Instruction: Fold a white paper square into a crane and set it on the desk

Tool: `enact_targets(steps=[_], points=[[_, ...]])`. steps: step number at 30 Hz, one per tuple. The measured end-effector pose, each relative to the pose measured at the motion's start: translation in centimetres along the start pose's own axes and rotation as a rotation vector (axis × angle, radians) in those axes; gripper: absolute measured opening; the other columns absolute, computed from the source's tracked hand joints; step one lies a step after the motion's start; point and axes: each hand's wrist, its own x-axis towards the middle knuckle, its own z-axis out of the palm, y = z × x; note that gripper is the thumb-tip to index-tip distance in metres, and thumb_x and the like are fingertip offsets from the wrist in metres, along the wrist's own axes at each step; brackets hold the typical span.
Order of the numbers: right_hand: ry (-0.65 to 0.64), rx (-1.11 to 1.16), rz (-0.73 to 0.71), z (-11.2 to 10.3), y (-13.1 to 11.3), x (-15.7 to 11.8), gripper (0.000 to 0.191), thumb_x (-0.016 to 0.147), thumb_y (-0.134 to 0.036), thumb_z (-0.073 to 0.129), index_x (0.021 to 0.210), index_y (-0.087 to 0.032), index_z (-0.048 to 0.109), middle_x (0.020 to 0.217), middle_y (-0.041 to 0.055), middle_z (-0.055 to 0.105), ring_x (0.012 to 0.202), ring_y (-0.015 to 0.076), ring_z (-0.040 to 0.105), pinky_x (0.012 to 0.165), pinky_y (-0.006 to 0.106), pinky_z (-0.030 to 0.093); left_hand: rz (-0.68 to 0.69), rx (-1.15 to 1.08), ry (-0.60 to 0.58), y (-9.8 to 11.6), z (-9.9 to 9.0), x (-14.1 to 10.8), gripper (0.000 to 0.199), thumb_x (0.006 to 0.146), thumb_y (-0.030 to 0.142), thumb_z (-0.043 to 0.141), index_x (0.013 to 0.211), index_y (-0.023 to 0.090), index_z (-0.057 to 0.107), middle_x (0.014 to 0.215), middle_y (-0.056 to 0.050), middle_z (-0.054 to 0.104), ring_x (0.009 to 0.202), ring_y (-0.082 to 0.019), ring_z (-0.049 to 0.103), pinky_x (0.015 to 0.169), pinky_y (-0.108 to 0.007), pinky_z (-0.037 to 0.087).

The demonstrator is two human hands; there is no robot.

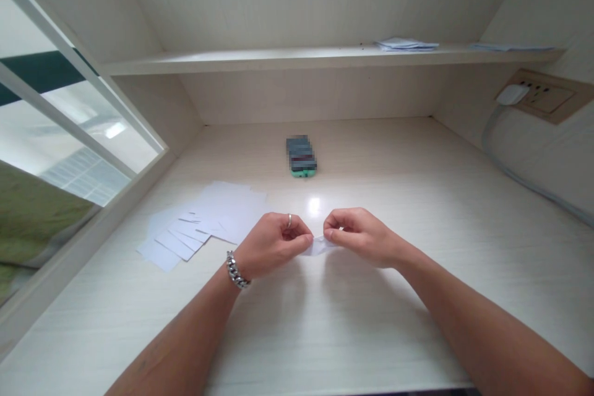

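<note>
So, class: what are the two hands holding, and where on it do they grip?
A small white paper piece, pinched at its two ends: left hand on the left end, right hand on the right end, above the desk.

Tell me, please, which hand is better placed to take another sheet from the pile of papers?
Probably the left hand. The pile of papers lies on the desk just beside it, while the right hand is farther away. Both hands pinch the small paper now.
</note>
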Motion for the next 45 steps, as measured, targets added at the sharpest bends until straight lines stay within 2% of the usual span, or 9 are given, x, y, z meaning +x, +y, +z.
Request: enact_targets(steps=[5,8,13,18,21,30,35,39,45], points=[[0.048,0.095,0.028,-1.1,0.3,0.0,0.013,0.081,-0.024,0.056,0.073,-0.015,0.062,0.066,0.0003,0.057,0.061,0.0122,0.050,0.055,0.025,0.038,-0.014,-0.010,0.069,-0.4,-0.9,0.2,0.013,0.077,0.025,0.064,0.070,0.014,0.069,0.062,-0.002,0.064,0.057,-0.011,0.054,0.055,-0.022,0.041],[0.046,0.057,0.026,-1.0,0.3,0.0,0.012,0.080,-0.024,0.058,0.073,-0.015,0.064,0.067,0.0009,0.059,0.061,0.0120,0.052,0.054,0.025,0.039,-0.011,-0.127,0.107,-0.6,-0.3,0.4,0.014,0.078,0.027,0.065,0.075,0.014,0.070,0.068,-0.003,0.068,0.063,-0.013,0.059,0.060,-0.023,0.045],[0.073,0.130,0.001,-0.1,0.3,0.2,0.016,0.083,-0.030,0.061,0.078,-0.016,0.067,0.073,0.0031,0.064,0.064,0.0136,0.058,0.056,0.026,0.046,0.006,-0.170,0.053,-0.3,1.2,0.5,0.018,0.080,0.032,0.066,0.078,0.014,0.071,0.069,-0.004,0.069,0.063,-0.014,0.061,0.059,-0.024,0.046],[0.246,0.464,0.034,1.0,0.7,0.7,0.031,0.079,-0.041,0.069,0.096,-0.017,0.062,0.080,0.0038,0.067,0.073,0.0167,0.064,0.059,0.027,0.052,-0.021,-0.325,0.289,-0.1,1.4,0.7,0.019,0.078,0.032,0.069,0.078,0.013,0.071,0.066,-0.003,0.069,0.061,-0.013,0.061,0.059,-0.024,0.047],[0.191,0.435,0.011,1.6,0.6,0.8,0.027,0.077,-0.039,0.071,0.091,-0.017,0.064,0.086,0.0048,0.068,0.077,0.0168,0.065,0.060,0.026,0.052,-0.047,-0.398,0.373,0.1,1.7,0.8,0.019,0.077,0.032,0.071,0.078,0.013,0.072,0.067,-0.003,0.070,0.063,-0.014,0.063,0.061,-0.024,0.048],[0.287,0.388,0.020,1.9,0.6,0.9,0.020,0.082,-0.035,0.064,0.085,-0.015,0.067,0.075,0.0035,0.067,0.070,0.0158,0.064,0.062,0.028,0.052,-0.056,-0.238,0.336,0.3,2.2,0.7,0.020,0.078,0.033,0.070,0.076,0.014,0.074,0.072,-0.005,0.073,0.065,-0.015,0.063,0.063,-0.026,0.049],[0.268,0.339,-0.008,1.9,0.3,0.8,0.020,0.084,-0.032,0.061,0.089,-0.016,0.071,0.080,0.0044,0.070,0.070,0.0154,0.063,0.062,0.028,0.051,-0.036,-0.388,0.390,-0.4,2.5,0.8,0.028,0.074,0.033,0.075,0.091,0.012,0.071,0.085,-0.008,0.075,0.075,-0.017,0.068,0.070,-0.028,0.054],[0.265,0.328,-0.040,2.2,0.3,0.9,0.020,0.086,-0.031,0.059,0.094,-0.017,0.072,0.085,0.0050,0.072,0.075,0.0171,0.065,0.062,0.028,0.051,-0.041,-0.488,0.397,-0.6,2.9,0.9,0.026,0.071,0.030,0.078,0.088,0.012,0.070,0.083,-0.007,0.075,0.076,-0.018,0.070,0.071,-0.027,0.056],[0.443,0.394,-0.012,2.6,0.9,0.9,0.023,0.078,-0.035,0.071,0.090,-0.015,0.066,0.081,0.0064,0.071,0.073,0.0196,0.067,0.064,0.032,0.055,-0.040,-0.449,0.471,-0.2,3.2,0.9,0.023,0.071,0.028,0.078,0.085,0.012,0.070,0.079,-0.005,0.075,0.073,-0.017,0.071,0.070,-0.027,0.057]])
